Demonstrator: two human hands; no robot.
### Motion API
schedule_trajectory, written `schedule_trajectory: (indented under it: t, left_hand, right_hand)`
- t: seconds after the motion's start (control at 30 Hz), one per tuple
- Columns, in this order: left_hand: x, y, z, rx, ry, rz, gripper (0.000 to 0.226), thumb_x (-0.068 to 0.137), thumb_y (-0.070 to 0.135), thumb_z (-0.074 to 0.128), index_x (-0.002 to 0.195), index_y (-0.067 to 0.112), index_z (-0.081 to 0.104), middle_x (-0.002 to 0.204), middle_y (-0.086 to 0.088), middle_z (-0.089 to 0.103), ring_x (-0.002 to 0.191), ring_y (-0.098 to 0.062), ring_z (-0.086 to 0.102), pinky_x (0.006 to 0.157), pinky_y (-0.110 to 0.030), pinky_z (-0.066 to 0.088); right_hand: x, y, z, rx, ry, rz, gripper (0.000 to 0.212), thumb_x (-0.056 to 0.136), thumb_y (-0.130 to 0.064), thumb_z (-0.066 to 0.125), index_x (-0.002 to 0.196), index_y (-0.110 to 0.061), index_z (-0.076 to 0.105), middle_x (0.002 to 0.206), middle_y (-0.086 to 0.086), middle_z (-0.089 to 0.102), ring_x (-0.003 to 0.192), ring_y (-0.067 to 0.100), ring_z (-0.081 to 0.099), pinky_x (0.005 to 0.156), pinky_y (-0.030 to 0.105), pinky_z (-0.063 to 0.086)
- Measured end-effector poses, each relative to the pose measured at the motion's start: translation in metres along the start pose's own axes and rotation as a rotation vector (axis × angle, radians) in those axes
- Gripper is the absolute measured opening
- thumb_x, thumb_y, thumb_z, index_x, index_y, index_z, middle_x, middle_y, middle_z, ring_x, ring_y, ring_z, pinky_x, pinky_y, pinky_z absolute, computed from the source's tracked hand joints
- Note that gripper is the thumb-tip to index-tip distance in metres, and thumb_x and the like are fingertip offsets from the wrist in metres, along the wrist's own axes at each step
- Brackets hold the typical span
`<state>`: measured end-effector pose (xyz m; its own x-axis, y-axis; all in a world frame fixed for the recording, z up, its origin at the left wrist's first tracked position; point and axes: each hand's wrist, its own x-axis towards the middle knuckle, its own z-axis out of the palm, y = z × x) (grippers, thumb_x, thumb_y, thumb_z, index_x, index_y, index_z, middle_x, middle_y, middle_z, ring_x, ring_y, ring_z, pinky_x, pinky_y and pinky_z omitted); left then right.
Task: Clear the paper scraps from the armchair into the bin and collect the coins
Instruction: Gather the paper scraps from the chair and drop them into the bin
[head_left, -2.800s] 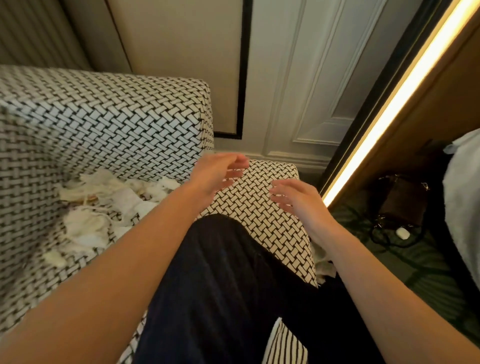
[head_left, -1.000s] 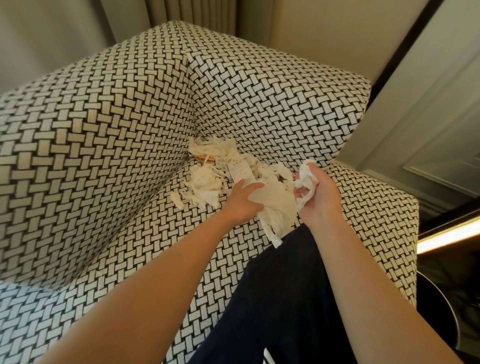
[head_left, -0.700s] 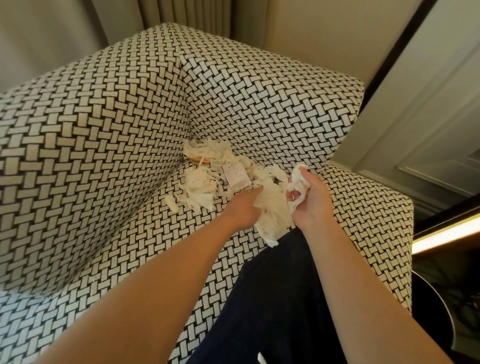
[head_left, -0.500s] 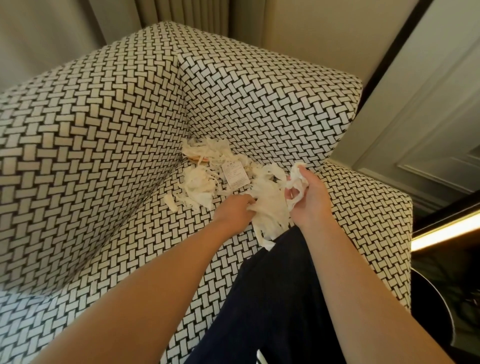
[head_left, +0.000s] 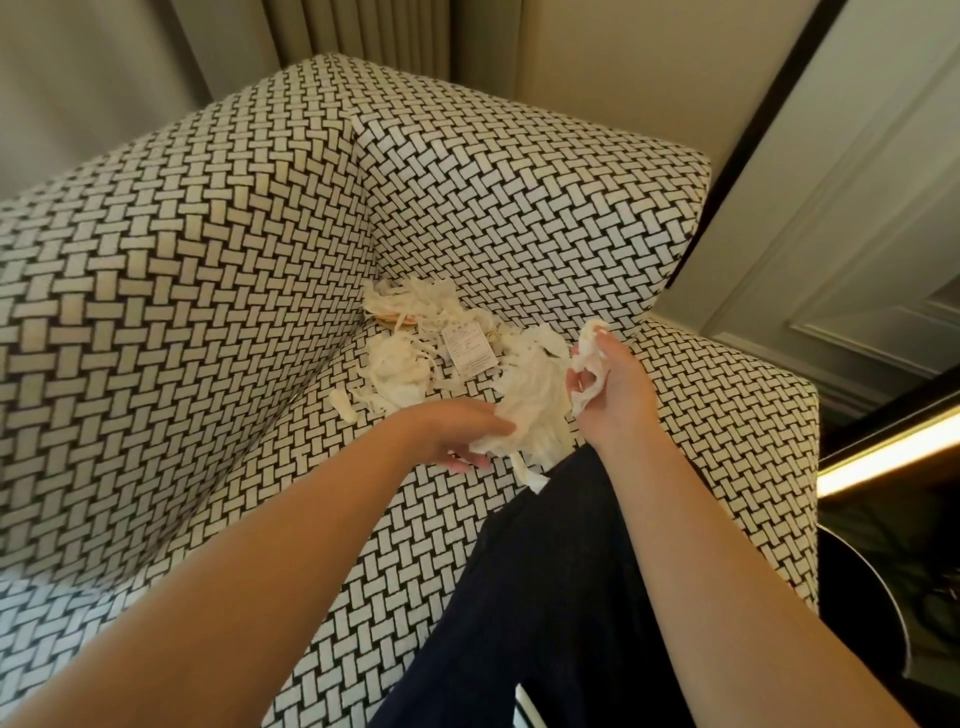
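Observation:
White paper scraps (head_left: 410, 358) lie heaped in the back corner of the black-and-white woven armchair (head_left: 218, 291) seat, with a printed receipt (head_left: 470, 345) on top. My left hand (head_left: 457, 431) grips a large crumpled wad of paper (head_left: 535, 405) from below. My right hand (head_left: 613, 384) is closed around another bunch of scraps just to the right of it. I see no coins; something orange-brown peeks out under the far scraps (head_left: 395, 318).
My knee in dark trousers (head_left: 550, 571) rests on the seat's front. A dark round bin rim (head_left: 878, 603) shows at the right edge below the chair arm. A lit strip (head_left: 893, 452) and panelled wall stand to the right.
My view swung from the chair's right arm to the seat corner. Both hands went from empty to holding paper; my left hand has pulled the big wad toward me.

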<state>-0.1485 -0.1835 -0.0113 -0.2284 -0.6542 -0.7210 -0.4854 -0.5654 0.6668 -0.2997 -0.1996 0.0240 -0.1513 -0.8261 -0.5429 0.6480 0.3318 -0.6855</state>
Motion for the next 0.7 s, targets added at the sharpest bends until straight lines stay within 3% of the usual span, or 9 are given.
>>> schedule_trajectory:
  t: [0.07,0.17,0.27,0.33,0.43,0.53,0.63,0.7]
  left_hand:
    - [0.003,-0.003,0.009,-0.116,-0.006,-0.016,0.025,0.096,0.026,0.051,0.116,0.011,0.054,0.107,-0.004,0.062,0.084,-0.013,0.060,0.064,-0.022,0.047]
    - [0.009,-0.003,0.019,-0.227,0.114,-0.011,0.022,0.093,0.022,0.055,0.108,0.006,0.057,0.091,-0.005,0.063,0.072,-0.010,0.059,0.057,-0.021,0.045]
    - [0.006,0.003,0.016,-0.082,0.276,0.043,0.022,0.093,0.025,0.055,0.103,0.005,0.058,0.089,-0.004,0.059,0.073,-0.012,0.056,0.058,-0.021,0.046]
    - [0.001,0.010,0.007,0.062,0.361,0.113,0.019,0.093,0.025,0.055,0.088,0.007,0.055,0.082,-0.002,0.053,0.071,-0.012,0.051,0.065,-0.024,0.048]
    - [-0.012,0.026,-0.008,0.185,0.442,0.198,0.026,0.093,0.021,0.055,0.069,0.014,0.046,0.067,0.003,0.043,0.055,-0.007,0.038,0.051,-0.014,0.038]
    - [-0.026,0.047,-0.020,0.220,0.440,0.278,0.013,0.093,0.017,0.054,0.088,0.007,0.059,0.070,0.003,0.047,0.052,-0.006,0.038,0.039,-0.007,0.032]
    - [-0.035,0.066,-0.029,0.277,0.441,0.311,0.010,0.093,0.018,0.055,0.088,0.009,0.057,0.069,0.003,0.047,0.053,-0.006,0.037,0.046,-0.011,0.032]
    - [-0.040,0.081,-0.028,0.310,0.455,0.337,0.009,0.093,0.017,0.054,0.094,0.008,0.057,0.074,0.003,0.051,0.057,-0.007,0.042,0.052,-0.013,0.035]
  right_hand:
    - [0.000,0.000,0.000,-0.003,-0.002,0.010,0.008,0.091,-0.016,0.059,0.098,-0.017,0.062,0.098,0.006,0.061,0.084,0.015,0.055,0.068,0.023,0.045]
    - [0.000,0.000,-0.001,0.006,0.000,0.021,0.008,0.090,-0.017,0.060,0.098,-0.017,0.063,0.101,0.006,0.061,0.087,0.015,0.056,0.069,0.023,0.046]
    - [-0.001,-0.002,-0.001,0.038,-0.007,0.028,0.008,0.091,-0.017,0.060,0.098,-0.017,0.063,0.098,0.006,0.061,0.086,0.015,0.057,0.069,0.023,0.047]
    - [-0.001,-0.003,-0.002,0.075,-0.014,0.049,0.015,0.091,-0.017,0.060,0.105,-0.015,0.062,0.098,0.007,0.059,0.085,0.015,0.056,0.065,0.023,0.048]
    - [-0.003,-0.006,-0.004,0.121,-0.014,0.077,0.029,0.090,-0.017,0.061,0.118,-0.013,0.059,0.103,0.009,0.058,0.086,0.016,0.056,0.058,0.023,0.048]
    - [-0.007,-0.011,-0.007,0.201,-0.028,0.095,0.021,0.091,-0.014,0.059,0.112,-0.012,0.060,0.098,0.008,0.058,0.078,0.014,0.055,0.062,0.022,0.047]
    - [-0.010,-0.019,-0.011,0.252,-0.081,0.118,0.012,0.093,-0.010,0.053,0.101,-0.015,0.062,0.093,0.007,0.058,0.072,0.013,0.053,0.064,0.023,0.044]
    - [-0.012,-0.027,-0.019,0.310,-0.135,0.136,0.016,0.092,-0.009,0.053,0.105,-0.014,0.061,0.093,0.007,0.059,0.075,0.014,0.055,0.069,0.023,0.046]
